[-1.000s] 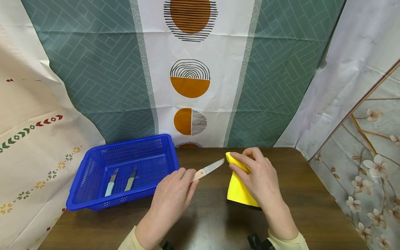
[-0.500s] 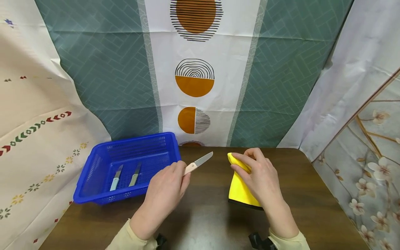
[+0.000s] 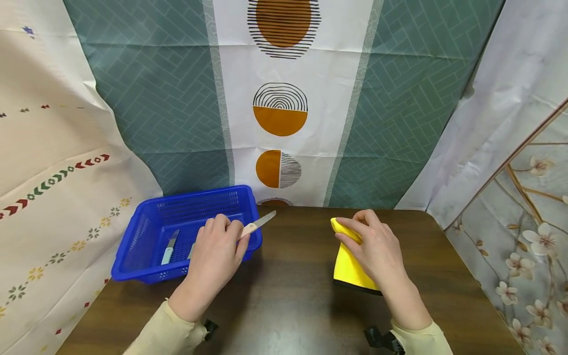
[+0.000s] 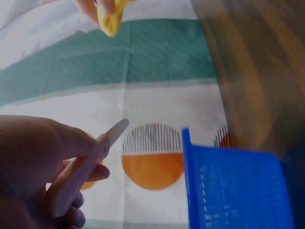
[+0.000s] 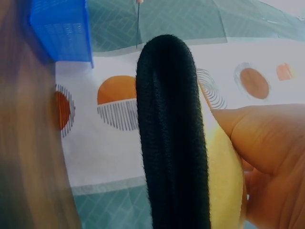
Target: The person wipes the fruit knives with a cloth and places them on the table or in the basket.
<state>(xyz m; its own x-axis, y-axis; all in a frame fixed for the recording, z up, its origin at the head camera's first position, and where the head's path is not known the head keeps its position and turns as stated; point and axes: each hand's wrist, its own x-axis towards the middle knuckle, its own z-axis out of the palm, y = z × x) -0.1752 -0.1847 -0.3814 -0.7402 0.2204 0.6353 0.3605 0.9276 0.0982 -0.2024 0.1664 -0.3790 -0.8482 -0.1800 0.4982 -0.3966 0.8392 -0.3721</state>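
Observation:
A small folding knife (image 3: 260, 222) with a pale pinkish handle and its blade out is gripped in my left hand (image 3: 216, 252), blade pointing up and to the right. In the left wrist view the thumb presses along the knife handle (image 4: 76, 179). My right hand (image 3: 374, 246) pinches a folded yellow cloth (image 3: 352, 266) with a dark edge, which hangs over the table; the dark edge (image 5: 171, 133) fills the middle of the right wrist view. Inside the blue basket (image 3: 148, 268) lies a pale blue folding knife (image 3: 169, 249). A second one there is mostly hidden behind my left hand.
The basket stands at the left back of the brown wooden table (image 3: 293, 296), and my left hand overlaps its right front corner. A patterned curtain (image 3: 284, 167) hangs close behind the table's back edge.
My left hand has moved left with the knife, away from the cloth, and is now in front of the basket. My right hand still pinches the cloth in much the same place.

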